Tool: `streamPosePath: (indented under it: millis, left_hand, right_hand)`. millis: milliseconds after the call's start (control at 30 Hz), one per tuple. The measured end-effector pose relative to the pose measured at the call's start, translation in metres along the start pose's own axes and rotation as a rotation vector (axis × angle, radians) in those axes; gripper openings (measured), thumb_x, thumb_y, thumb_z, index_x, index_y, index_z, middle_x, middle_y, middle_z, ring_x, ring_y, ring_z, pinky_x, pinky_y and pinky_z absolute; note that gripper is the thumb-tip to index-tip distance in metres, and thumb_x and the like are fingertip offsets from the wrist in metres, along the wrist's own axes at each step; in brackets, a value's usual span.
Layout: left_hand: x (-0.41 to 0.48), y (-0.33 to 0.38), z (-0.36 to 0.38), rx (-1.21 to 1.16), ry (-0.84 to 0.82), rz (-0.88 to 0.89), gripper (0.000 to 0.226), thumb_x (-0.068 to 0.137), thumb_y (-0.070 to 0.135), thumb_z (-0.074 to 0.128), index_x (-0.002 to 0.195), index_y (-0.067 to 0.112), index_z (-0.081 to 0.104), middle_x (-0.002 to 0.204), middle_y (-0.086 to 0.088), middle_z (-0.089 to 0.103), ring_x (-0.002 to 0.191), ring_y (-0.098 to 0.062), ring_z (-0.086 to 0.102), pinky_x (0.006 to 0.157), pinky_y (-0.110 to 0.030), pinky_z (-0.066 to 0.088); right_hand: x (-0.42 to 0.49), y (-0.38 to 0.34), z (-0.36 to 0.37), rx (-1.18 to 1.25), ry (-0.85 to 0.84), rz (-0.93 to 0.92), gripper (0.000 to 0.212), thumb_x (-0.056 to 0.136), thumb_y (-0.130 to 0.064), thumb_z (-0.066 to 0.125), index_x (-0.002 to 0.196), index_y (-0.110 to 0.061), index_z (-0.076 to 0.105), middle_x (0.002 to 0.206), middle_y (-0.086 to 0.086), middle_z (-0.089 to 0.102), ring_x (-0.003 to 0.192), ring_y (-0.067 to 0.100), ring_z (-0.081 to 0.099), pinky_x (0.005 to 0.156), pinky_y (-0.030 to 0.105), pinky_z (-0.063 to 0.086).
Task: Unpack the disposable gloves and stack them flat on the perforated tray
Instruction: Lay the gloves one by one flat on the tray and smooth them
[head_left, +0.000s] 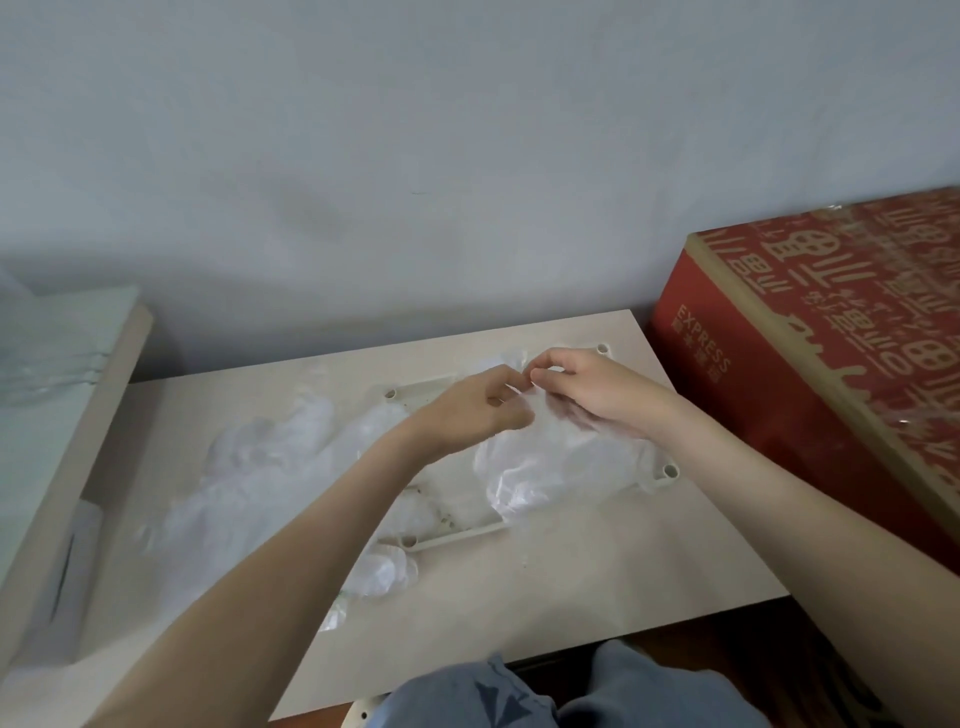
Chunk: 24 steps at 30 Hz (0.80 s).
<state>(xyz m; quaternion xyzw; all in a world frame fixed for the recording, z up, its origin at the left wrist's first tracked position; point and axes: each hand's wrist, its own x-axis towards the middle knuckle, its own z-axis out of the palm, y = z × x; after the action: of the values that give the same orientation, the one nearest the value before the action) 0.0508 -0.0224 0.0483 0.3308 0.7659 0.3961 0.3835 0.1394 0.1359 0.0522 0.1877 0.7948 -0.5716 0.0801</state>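
A cream perforated tray (457, 537) lies on the low beige table (597, 582). Clear disposable gloves (550, 467) are heaped on its right half. My left hand (475, 408) and my right hand (589, 389) meet above the tray's far side, fingertips pinching the same thin clear glove (519, 364) between them. A loose pile of more clear gloves (260, 467) spreads over the table left of the tray, and a small crumpled bunch of clear plastic (382, 571) lies at the tray's near corner.
A large red printed carton (831, 353) stands against the table's right side. On the left a pale board or drawer edge (78, 441) runs along the table, with folded plastic above it. A grey wall is behind. My knees in blue trousers (545, 691) are at the bottom.
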Motion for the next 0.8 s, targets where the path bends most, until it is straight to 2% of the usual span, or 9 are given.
streamPosePath:
  millis: [100, 167, 267, 333, 433, 533, 633, 733, 800]
  left_hand:
    - [0.002, -0.006, 0.01, 0.071, 0.112, 0.092, 0.009, 0.095, 0.028, 0.052, 0.099, 0.024, 0.059, 0.093, 0.005, 0.067, 0.087, -0.014, 0.062, 0.078, -0.027, 0.047]
    - [0.004, -0.009, 0.013, 0.034, 0.168, 0.094, 0.013, 0.097, 0.025, 0.048, 0.087, 0.021, 0.056, 0.075, 0.004, 0.063, 0.07, -0.012, 0.057, 0.068, -0.025, 0.044]
    - [0.006, -0.013, 0.013, -0.074, 0.222, 0.041, 0.016, 0.095, 0.02, 0.045, 0.08, 0.018, 0.053, 0.064, 0.002, 0.054, 0.056, -0.013, 0.047, 0.06, -0.026, 0.039]
    - [0.008, -0.014, 0.013, -0.064, 0.245, 0.006, 0.018, 0.094, 0.021, 0.044, 0.079, 0.019, 0.052, 0.066, 0.003, 0.051, 0.059, -0.014, 0.043, 0.057, -0.026, 0.035]
    - [0.013, -0.018, 0.012, -0.041, 0.264, -0.013, 0.02, 0.095, 0.023, 0.042, 0.078, 0.016, 0.051, 0.07, 0.002, 0.047, 0.063, -0.016, 0.039, 0.057, -0.027, 0.032]
    - [0.016, -0.022, 0.01, 0.029, 0.257, -0.033, 0.022, 0.096, 0.024, 0.042, 0.08, 0.013, 0.052, 0.069, 0.003, 0.046, 0.062, -0.016, 0.039, 0.056, -0.028, 0.032]
    - [0.015, -0.027, 0.007, 0.035, 0.224, -0.061, 0.028, 0.097, 0.033, 0.044, 0.08, 0.012, 0.053, 0.069, 0.003, 0.047, 0.064, -0.015, 0.041, 0.057, -0.028, 0.032]
    - [0.008, -0.03, 0.001, -0.078, 0.049, -0.078, 0.043, 0.084, 0.058, 0.056, 0.109, 0.024, 0.055, 0.088, 0.003, 0.053, 0.079, -0.011, 0.051, 0.07, -0.026, 0.038]
    - [0.005, -0.033, 0.001, -0.092, -0.087, -0.059, 0.063, 0.075, 0.053, 0.069, 0.129, 0.032, 0.042, 0.104, 0.004, 0.049, 0.084, -0.007, 0.051, 0.079, -0.024, 0.041]
  right_hand:
    - [0.003, 0.004, 0.001, 0.16, -0.081, -0.034, 0.026, 0.094, -0.032, 0.06, 0.116, -0.018, 0.059, 0.068, 0.003, 0.058, 0.056, 0.023, 0.044, 0.049, 0.023, 0.033]
    - [0.005, 0.008, -0.002, 0.144, -0.133, -0.042, 0.045, 0.082, -0.038, 0.07, 0.122, -0.027, 0.054, 0.082, 0.004, 0.055, 0.063, 0.016, 0.05, 0.057, 0.018, 0.038]
    - [0.005, 0.014, -0.006, 0.03, -0.188, -0.004, 0.071, 0.077, -0.029, 0.077, 0.135, -0.039, 0.037, 0.104, -0.005, 0.053, 0.077, 0.0, 0.058, 0.082, 0.019, 0.042]
    - [0.004, 0.016, -0.004, 0.004, -0.212, 0.023, 0.076, 0.081, -0.015, 0.073, 0.138, -0.042, 0.031, 0.115, -0.004, 0.047, 0.081, 0.003, 0.059, 0.08, 0.021, 0.046]
    - [0.004, 0.018, -0.001, -0.023, -0.205, 0.035, 0.067, 0.086, 0.005, 0.055, 0.136, -0.032, 0.033, 0.113, 0.0, 0.046, 0.065, 0.007, 0.054, 0.062, 0.02, 0.045]
    - [0.005, 0.021, -0.002, 0.045, -0.178, 0.051, 0.046, 0.085, 0.01, 0.044, 0.122, -0.017, 0.041, 0.104, 0.006, 0.051, 0.065, 0.018, 0.054, 0.065, 0.026, 0.045]
    - [0.006, 0.023, -0.004, 0.088, -0.142, 0.061, 0.021, 0.089, 0.009, 0.044, 0.099, -0.009, 0.049, 0.091, 0.006, 0.061, 0.068, 0.019, 0.062, 0.065, 0.026, 0.049]
    - [0.008, 0.023, -0.006, 0.093, -0.125, 0.046, 0.013, 0.093, 0.0, 0.053, 0.085, -0.011, 0.055, 0.084, 0.006, 0.067, 0.066, 0.017, 0.062, 0.064, 0.025, 0.052]
    - [0.009, 0.024, -0.006, 0.101, -0.099, 0.047, 0.011, 0.094, -0.004, 0.056, 0.084, -0.011, 0.057, 0.082, 0.007, 0.069, 0.064, 0.018, 0.062, 0.062, 0.024, 0.053]
